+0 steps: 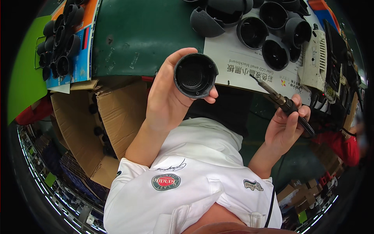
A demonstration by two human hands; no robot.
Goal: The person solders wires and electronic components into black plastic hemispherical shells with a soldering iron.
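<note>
In my left hand (167, 87) is a black plastic cup-shaped housing (194, 76), its open side facing up so the small holes in its bottom show. My fingers wrap round its left and lower sides. My right hand (286, 126) grips a soldering iron (286, 104) by its dark handle, the metal tip pointing up and left. The tip is apart from the housing, over a white printed sheet (218, 62) at the table's edge. More black housings (252, 33) lie in a group on that sheet, beyond the iron.
At the far left, several black housings (60, 35) lie on a blue and orange printed sheet (83, 39). An open cardboard box (120, 113) with dark parts inside stands below the green table (132, 35). A white soldering station (314, 58) is at the right.
</note>
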